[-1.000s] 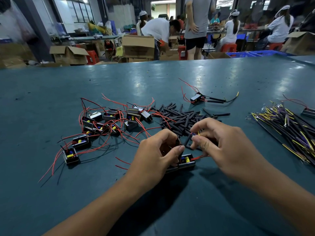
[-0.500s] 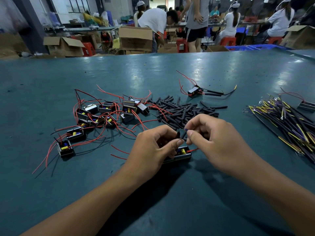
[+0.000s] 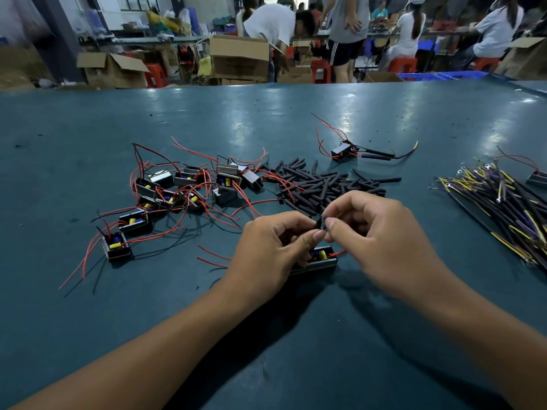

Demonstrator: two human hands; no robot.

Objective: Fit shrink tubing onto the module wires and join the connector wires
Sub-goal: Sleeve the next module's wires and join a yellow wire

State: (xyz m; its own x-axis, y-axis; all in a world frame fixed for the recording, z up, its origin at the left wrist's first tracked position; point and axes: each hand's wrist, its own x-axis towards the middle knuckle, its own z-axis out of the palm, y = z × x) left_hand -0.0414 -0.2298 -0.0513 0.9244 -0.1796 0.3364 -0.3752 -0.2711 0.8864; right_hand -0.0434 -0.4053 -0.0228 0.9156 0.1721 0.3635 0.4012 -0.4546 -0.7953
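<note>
Head view: left hand [image 3: 270,247] pinches a short black shrink-tube piece [image 3: 318,223], fingers curled | right hand [image 3: 381,235] pinches a thin blue-tipped wire end [image 3: 324,217] against it | small black open-topped module with yellow part [image 3: 321,259] rests on the teal table [image 3: 266,119] beneath both hands | loose black tubing pile [image 3: 322,184] just beyond.

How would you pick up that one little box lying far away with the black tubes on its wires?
Pinch the lone module by its boxy black body, coming straight down from above. Its two tubed wires run out to the right and thin red ones curl up on the left, so the near and far sides are probably the freest.
</note>
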